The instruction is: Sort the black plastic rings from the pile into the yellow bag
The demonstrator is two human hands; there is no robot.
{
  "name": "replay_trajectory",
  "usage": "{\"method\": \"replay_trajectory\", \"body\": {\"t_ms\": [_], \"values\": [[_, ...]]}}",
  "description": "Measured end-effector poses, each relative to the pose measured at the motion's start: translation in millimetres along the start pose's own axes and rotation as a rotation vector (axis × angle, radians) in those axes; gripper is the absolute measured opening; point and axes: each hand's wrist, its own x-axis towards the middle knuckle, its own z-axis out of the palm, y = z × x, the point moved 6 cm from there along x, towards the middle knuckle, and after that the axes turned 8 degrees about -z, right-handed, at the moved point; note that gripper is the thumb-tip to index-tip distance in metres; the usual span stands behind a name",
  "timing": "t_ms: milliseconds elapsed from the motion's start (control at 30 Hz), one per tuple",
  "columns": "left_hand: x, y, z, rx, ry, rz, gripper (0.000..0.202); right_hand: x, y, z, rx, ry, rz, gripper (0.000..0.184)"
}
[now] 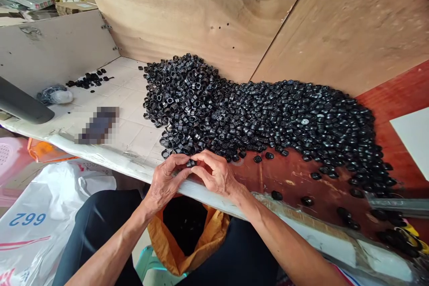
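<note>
Currently, the left hand (pixel 163 184) and right hand (pixel 215 173) pinch one small black plastic ring (pixel 191 163) between them, just beside a large heap of matching black rings (pixel 254 116).

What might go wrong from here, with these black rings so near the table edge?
The small black ring pinched between the left hand and right hand sits near the edge, so a slip might drop it, perhaps toward the orange bag. The heap of black rings reaches almost to the hands, so a wrist could knock some loose. Stray rings on the red board might roll off.
</note>
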Motion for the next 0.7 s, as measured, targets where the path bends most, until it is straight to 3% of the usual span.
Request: {"method": "replay_trajectory", "body": {"t_ms": [100,267,467,567,700], "values": [[0,3,-1.5,0.033,0.015,0.059,0.015,0,3,1,-0.026,-0.007,0.052,0.015],[2,12,-1.5,0.052,-0.027,0.109,0.013,1,10,8,-0.121,-0.030,0.115,0.044],[3,9,-1.9,0.062,-0.020,0.052,0.012,3,1,1,0.001,0.015,0.078,0.016],[2,7,-3.4,0.071,0.005,0.013,0.015,3,-6,1,-0.035,-0.016,-0.016,0.016],[5,0,-11.5,0.133,0.048,0.063,0.019,6,6,13,-0.134,0.005,0.018,0.023]]}}
